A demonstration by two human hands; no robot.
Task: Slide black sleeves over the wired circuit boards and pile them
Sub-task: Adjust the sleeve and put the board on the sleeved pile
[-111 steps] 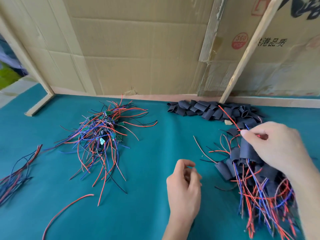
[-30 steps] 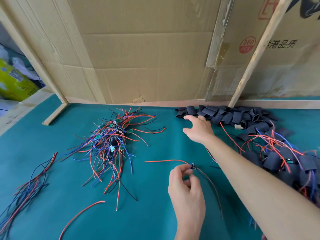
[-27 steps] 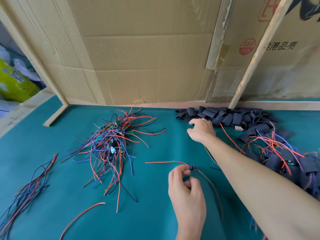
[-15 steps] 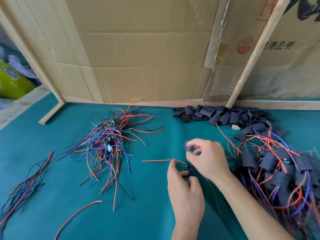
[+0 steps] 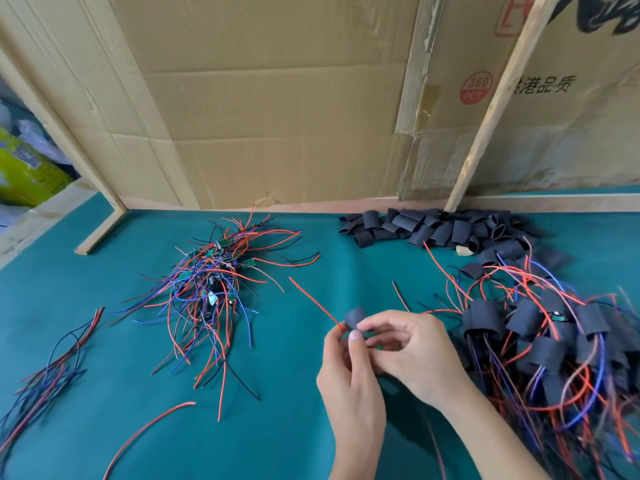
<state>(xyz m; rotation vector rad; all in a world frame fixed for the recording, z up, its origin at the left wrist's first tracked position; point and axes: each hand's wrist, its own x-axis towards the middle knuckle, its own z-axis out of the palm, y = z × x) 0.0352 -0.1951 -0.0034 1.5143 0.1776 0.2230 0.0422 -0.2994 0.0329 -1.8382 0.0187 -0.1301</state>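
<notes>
My right hand (image 5: 412,355) pinches a black sleeve (image 5: 354,316) at its fingertips. My left hand (image 5: 349,379) pinches a small wired circuit board right below the sleeve; the board itself is mostly hidden by my fingers, and its red wire (image 5: 311,301) sticks out up and to the left. A tangle of bare wired boards (image 5: 211,282) lies at centre left. Loose black sleeves (image 5: 429,228) are heaped along the back edge. Sleeved boards (image 5: 540,337) with their wires are piled at the right.
The work surface is a teal cloth (image 5: 104,341) backed by a cardboard wall (image 5: 277,98) and a leaning wooden strip (image 5: 491,102). Loose wires (image 5: 45,368) lie at the far left, and a single red wire (image 5: 145,431) near the front.
My right hand reached to the sleeve heap, took one sleeve and brought it back to my left hand, which lifted the wired board off the cloth to meet it.
</notes>
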